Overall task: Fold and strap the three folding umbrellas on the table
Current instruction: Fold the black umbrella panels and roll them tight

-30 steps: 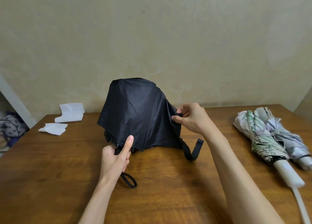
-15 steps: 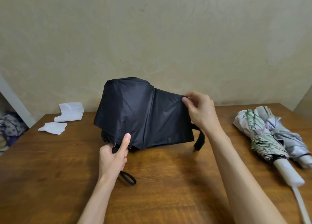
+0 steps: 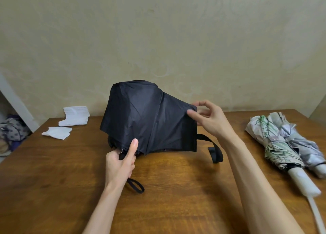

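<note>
A black folding umbrella (image 3: 146, 115) stands loosely collapsed over the middle of the wooden table (image 3: 53, 172). My left hand (image 3: 121, 163) grips its handle below the canopy, thumb pointing up against the cloth. My right hand (image 3: 210, 119) pinches the canopy's right edge and holds one panel stretched out to the right. The black closing strap (image 3: 214, 150) hangs curled below that hand. A black wrist loop (image 3: 136, 185) lies under my left wrist. Two other umbrellas lie at the right: a leaf-patterned umbrella (image 3: 275, 145) with a white handle and a silver-grey umbrella (image 3: 305, 145) beside it.
Two stacks of white folded paper (image 3: 74, 116) lie at the table's far left corner. A patterned bag (image 3: 12, 129) sits off the table to the left. A beige wall stands right behind the table.
My right hand has pulled a canopy panel up and out to the right, spreading it flat. The strap has followed to the right. My left hand stays on the handle.
</note>
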{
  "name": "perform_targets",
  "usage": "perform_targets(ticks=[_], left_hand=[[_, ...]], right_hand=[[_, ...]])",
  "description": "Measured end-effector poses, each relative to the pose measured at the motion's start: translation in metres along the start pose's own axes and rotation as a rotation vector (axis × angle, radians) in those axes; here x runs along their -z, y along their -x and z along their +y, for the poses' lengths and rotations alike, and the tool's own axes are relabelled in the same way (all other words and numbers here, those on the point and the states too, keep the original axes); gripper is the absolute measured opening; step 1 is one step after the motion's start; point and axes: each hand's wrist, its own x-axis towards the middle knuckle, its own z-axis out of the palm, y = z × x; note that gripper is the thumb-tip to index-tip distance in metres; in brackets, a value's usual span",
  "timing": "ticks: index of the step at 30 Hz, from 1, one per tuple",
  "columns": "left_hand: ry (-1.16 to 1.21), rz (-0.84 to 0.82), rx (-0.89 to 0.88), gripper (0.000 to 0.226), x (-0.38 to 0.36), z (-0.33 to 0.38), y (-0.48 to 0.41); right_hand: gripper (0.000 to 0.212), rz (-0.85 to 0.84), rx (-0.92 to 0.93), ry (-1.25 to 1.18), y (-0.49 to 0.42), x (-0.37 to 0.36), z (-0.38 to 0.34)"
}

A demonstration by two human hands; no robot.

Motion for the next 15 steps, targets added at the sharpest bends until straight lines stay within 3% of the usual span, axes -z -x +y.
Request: perform_targets(ticks=[2,6,9,13,15], left_hand=[[0.004,0.008,-0.003,0.053,0.0,0.0,0.0],[0.003,0.025,-0.001,0.055,0.001,0.0,0.0],[0.029,0.006,-0.008,0.054,0.002,0.0,0.0],[0.026,0.007,-0.036,0.055,0.001,0.0,0.002],[0.007,0.022,-0.048,0.057,-0.001,0.0,0.003]], right_hand=[[0.032,-0.013,-0.05,-0.004,0.001,-0.001,0.0],[0.017,0.065,-0.122,-0.069,-0.002,-0.001,0.003],[0.022,-0.015,-0.141,-0.18,-0.002,0.002,0.004],[0.007,-0.131,-0.155,0.057,0.006,-0.007,0.002],[0.009,-0.155,-0.104,0.003,0.009,-0.008,-0.006]])
